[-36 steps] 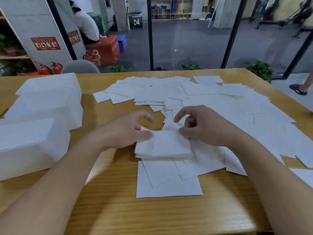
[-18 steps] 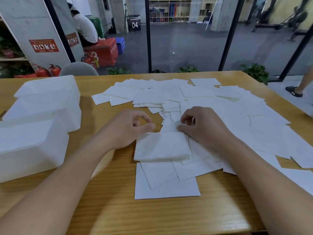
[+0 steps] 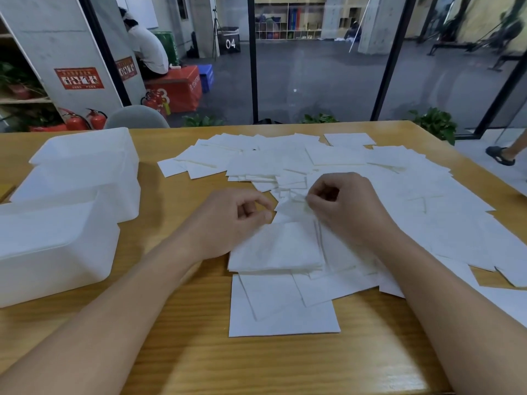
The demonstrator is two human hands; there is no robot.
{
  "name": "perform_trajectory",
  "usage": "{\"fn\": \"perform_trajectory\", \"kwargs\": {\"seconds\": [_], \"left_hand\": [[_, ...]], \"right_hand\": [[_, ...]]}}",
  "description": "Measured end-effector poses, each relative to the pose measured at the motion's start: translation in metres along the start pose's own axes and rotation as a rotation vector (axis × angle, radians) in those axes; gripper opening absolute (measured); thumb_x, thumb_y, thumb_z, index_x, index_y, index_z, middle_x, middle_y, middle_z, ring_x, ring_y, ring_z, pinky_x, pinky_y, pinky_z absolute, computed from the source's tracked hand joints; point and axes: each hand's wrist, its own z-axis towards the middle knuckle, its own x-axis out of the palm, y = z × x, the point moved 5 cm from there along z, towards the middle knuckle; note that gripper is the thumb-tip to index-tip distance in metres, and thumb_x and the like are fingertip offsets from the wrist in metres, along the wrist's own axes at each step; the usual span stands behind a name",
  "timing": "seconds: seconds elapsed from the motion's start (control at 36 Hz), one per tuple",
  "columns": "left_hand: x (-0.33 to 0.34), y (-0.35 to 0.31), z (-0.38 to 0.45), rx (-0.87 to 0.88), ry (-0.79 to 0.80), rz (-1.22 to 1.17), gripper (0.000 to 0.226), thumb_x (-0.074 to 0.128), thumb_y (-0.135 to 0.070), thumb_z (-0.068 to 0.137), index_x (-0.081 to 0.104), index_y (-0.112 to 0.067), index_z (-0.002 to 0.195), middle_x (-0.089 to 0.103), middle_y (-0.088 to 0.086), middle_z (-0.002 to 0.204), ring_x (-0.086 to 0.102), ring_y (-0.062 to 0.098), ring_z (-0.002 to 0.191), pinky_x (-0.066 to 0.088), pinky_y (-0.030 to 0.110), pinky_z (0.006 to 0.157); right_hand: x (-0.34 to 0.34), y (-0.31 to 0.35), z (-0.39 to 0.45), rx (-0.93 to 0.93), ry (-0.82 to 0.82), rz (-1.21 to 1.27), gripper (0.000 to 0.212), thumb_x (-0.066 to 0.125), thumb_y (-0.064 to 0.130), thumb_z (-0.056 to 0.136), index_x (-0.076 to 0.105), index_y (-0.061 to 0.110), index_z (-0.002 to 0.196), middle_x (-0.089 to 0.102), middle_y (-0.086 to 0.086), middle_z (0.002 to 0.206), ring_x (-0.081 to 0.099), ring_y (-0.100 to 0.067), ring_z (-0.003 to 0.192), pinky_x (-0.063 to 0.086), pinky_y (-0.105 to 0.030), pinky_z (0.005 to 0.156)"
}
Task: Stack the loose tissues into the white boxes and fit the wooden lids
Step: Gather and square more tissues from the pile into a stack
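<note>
A neat stack of white tissues [image 3: 273, 249] lies on the wooden table [image 3: 199, 352] in front of me, on top of a few loose sheets. My left hand [image 3: 228, 220] rests at the stack's far left corner, fingers loosely curled around nothing, thumb tip at the edge. My right hand [image 3: 345, 206] pinches a loose tissue [image 3: 293, 202] just beyond the stack, and that sheet is bunched and raised at the fingertips. Many loose tissues [image 3: 399, 189] cover the table's middle and right. Two white boxes stand at the left, one near [image 3: 57, 246] and one farther [image 3: 85, 172].
A brown wooden piece [image 3: 5, 191] peeks out at the far left edge beside the boxes. Behind the table are a grey chair back [image 3: 137, 118], glass panels and plants. A person's sandalled foot [image 3: 499, 155] is on the floor at the right.
My right hand has curled tighter and pulled a tissue up from the pile behind the stack. My left thumb has slid from the top of the stack to its corner.
</note>
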Motion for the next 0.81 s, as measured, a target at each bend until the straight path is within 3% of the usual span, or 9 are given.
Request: {"fn": "perform_trajectory", "kwargs": {"seconds": [0.08, 0.17, 0.28, 0.36, 0.42, 0.5, 0.58, 0.72, 0.81], "left_hand": [[0.0, -0.008, 0.001, 0.042, -0.001, -0.148, 0.033, 0.065, -0.032, 0.11, 0.066, -0.046, 0.14, 0.079, -0.011, 0.101, 0.073, 0.012, 0.094, 0.055, 0.018, 0.078], [0.007, -0.016, -0.001, 0.047, 0.07, -0.345, 0.048, 0.059, -0.028, 0.115, 0.048, -0.039, 0.16, 0.081, -0.004, 0.12, 0.075, 0.019, 0.114, 0.059, 0.025, 0.094], [0.013, -0.021, 0.0, 0.016, 0.056, -0.558, 0.059, 0.056, -0.033, 0.115, 0.033, -0.036, 0.169, 0.079, 0.005, 0.129, 0.074, 0.024, 0.124, 0.059, 0.036, 0.106], [0.012, -0.018, 0.003, -0.038, -0.011, -0.675, 0.061, 0.064, -0.045, 0.109, 0.043, -0.036, 0.165, 0.077, 0.008, 0.117, 0.076, 0.024, 0.118, 0.063, 0.038, 0.101], [0.01, -0.013, 0.003, -0.067, -0.043, -0.681, 0.056, 0.072, -0.047, 0.105, 0.054, -0.04, 0.158, 0.063, 0.012, 0.1, 0.074, 0.02, 0.103, 0.064, 0.038, 0.096], [0.008, -0.006, 0.004, -0.065, -0.049, -0.696, 0.052, 0.074, -0.028, 0.107, 0.058, -0.04, 0.154, 0.063, 0.008, 0.08, 0.069, 0.015, 0.081, 0.06, 0.027, 0.084], [0.004, -0.003, 0.003, -0.055, -0.077, -0.684, 0.057, 0.069, -0.01, 0.108, 0.057, -0.039, 0.155, 0.059, -0.004, 0.067, 0.06, 0.009, 0.066, 0.054, 0.017, 0.07], [-0.003, -0.012, 0.001, -0.015, -0.062, -0.712, 0.053, 0.067, -0.007, 0.108, 0.064, -0.039, 0.15, 0.077, 0.015, 0.097, 0.072, 0.029, 0.086, 0.062, 0.03, 0.083], [-0.008, -0.015, 0.001, 0.0, -0.038, -0.754, 0.051, 0.065, -0.006, 0.109, 0.063, -0.032, 0.152, 0.078, 0.02, 0.127, 0.075, 0.036, 0.119, 0.064, 0.039, 0.095]], "right_hand": [[-0.003, 0.008, 0.0, -0.019, -0.016, 0.165, 0.017, 0.076, 0.02, 0.094, 0.076, 0.023, 0.077, 0.072, 0.007, 0.074, 0.059, -0.004, 0.062, 0.046, -0.019, 0.056], [-0.006, 0.02, -0.002, -0.117, -0.024, 0.232, 0.016, 0.076, 0.018, 0.097, 0.076, 0.023, 0.081, 0.07, 0.01, 0.075, 0.056, -0.005, 0.065, 0.044, -0.018, 0.06], [-0.002, 0.036, -0.01, -0.296, 0.02, 0.197, 0.013, 0.079, 0.022, 0.099, 0.076, 0.029, 0.088, 0.073, 0.01, 0.09, 0.061, -0.013, 0.082, 0.045, -0.022, 0.07], [0.009, 0.04, -0.015, -0.337, 0.124, 0.16, 0.008, 0.081, 0.023, 0.099, 0.079, 0.028, 0.093, 0.074, 0.01, 0.098, 0.064, -0.02, 0.098, 0.05, -0.038, 0.088], [0.012, 0.041, -0.017, -0.351, 0.174, 0.14, 0.006, 0.081, 0.024, 0.099, 0.081, 0.029, 0.095, 0.074, 0.012, 0.103, 0.066, -0.02, 0.108, 0.05, -0.042, 0.096], [0.011, 0.042, -0.018, -0.379, 0.189, 0.135, 0.005, 0.079, 0.025, 0.101, 0.082, 0.03, 0.1, 0.077, 0.015, 0.109, 0.066, -0.02, 0.119, 0.049, -0.035, 0.102], [0.004, 0.038, -0.013, -0.36, 0.079, 0.138, 0.008, 0.078, 0.031, 0.101, 0.079, 0.032, 0.11, 0.076, 0.016, 0.116, 0.066, -0.018, 0.121, 0.049, -0.03, 0.101], [0.001, 0.024, -0.005, -0.212, 0.055, 0.052, 0.057, 0.069, 0.064, 0.1, 0.052, 0.049, 0.152, 0.052, 0.028, 0.155, 0.045, 0.0, 0.146, 0.038, -0.024, 0.114], [0.002, 0.016, -0.003, -0.115, 0.078, 0.096, 0.062, 0.067, 0.073, 0.096, 0.046, 0.056, 0.153, 0.054, 0.035, 0.149, 0.045, 0.015, 0.139, 0.042, -0.011, 0.097]]}}
